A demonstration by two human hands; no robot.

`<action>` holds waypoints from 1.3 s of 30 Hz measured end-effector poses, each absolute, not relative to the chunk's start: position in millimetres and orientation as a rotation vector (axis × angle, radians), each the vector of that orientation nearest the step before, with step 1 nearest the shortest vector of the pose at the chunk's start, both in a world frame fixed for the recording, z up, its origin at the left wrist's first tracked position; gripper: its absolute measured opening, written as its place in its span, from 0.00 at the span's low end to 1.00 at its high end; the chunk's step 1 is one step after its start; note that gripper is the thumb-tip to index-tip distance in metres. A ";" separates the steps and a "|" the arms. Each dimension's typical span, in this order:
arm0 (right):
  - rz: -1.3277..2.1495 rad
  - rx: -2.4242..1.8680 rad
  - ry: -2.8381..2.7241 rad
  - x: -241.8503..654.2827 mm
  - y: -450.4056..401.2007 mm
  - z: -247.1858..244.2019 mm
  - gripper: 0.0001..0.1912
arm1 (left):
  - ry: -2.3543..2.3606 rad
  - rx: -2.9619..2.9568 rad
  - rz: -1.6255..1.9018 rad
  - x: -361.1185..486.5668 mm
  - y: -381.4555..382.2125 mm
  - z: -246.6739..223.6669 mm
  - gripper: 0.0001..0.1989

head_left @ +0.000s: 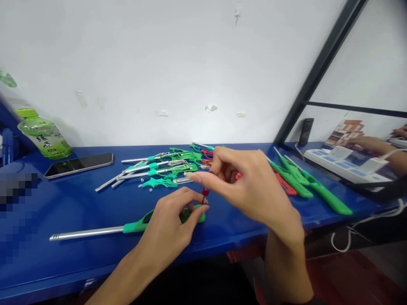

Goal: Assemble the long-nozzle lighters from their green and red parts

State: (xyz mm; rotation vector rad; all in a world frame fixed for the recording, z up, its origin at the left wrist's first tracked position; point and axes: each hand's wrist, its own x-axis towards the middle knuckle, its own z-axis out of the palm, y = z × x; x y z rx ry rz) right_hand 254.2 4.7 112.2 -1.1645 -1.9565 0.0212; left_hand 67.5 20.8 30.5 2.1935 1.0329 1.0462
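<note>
A green gas lighter (135, 227) with a long metal tube lies on the blue table, its tube to the left. My left hand (174, 216) is closed over its handle, and the thumb and forefinger meet near the handle's right end. In my right hand (244, 178) is a small screwdriver (205, 192) with a red, see-through handle, held nearly upright. Its tip comes down between my left fingertips at the lighter; whether a screw sits there is hidden. Behind my hands lies a pile of opened lighters (159, 167), with green shells, metal tubes and loose innards.
Several green and red lighters (327, 192) lie at the right. A phone (79, 164) and a green drink bottle (44, 135) stand at the left by the wall. A white power strip (346, 169) and another person's arm (378, 150) show beyond the black frame.
</note>
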 end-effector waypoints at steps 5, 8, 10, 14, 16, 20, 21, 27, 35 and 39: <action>0.037 -1.185 -1.966 255.6 1.2 115.1 0.25 | 0.979 2.181 1.077 66.1 24.4 28.5 0.10; 0.097 -1.090 -1.958 262.8 -5.8 118.4 0.09 | 0.958 2.157 1.076 65.1 25.7 27.1 0.11; 0.100 -1.039 -2.003 266.4 -7.9 118.6 0.10 | 0.932 2.172 1.079 64.9 25.1 26.5 0.12; 0.146 -1.038 -2.020 266.8 -4.3 116.0 0.04 | 0.974 2.191 1.071 66.5 21.9 27.1 0.11; 0.114 -1.099 -1.965 265.0 -1.6 114.8 0.07 | 1.036 2.177 1.052 67.8 20.7 28.2 0.08; -0.063 -1.246 -1.970 262.2 -0.7 114.4 0.21 | 1.044 2.184 1.024 69.5 20.8 28.5 0.06; -0.092 -1.267 -1.980 262.5 -1.7 114.9 0.22 | 1.037 2.194 1.030 69.6 21.3 27.9 0.07; 0.108 -1.109 -2.035 273.1 -9.6 120.4 0.10 | 1.002 2.254 1.071 67.9 23.5 24.7 0.08; -0.068 -1.218 -1.952 259.7 5.3 113.8 0.22 | 1.042 2.291 1.023 68.1 23.3 24.0 0.07; -0.092 -1.240 -1.945 261.2 4.7 113.8 0.29 | 1.017 2.280 1.033 67.9 24.0 23.4 0.09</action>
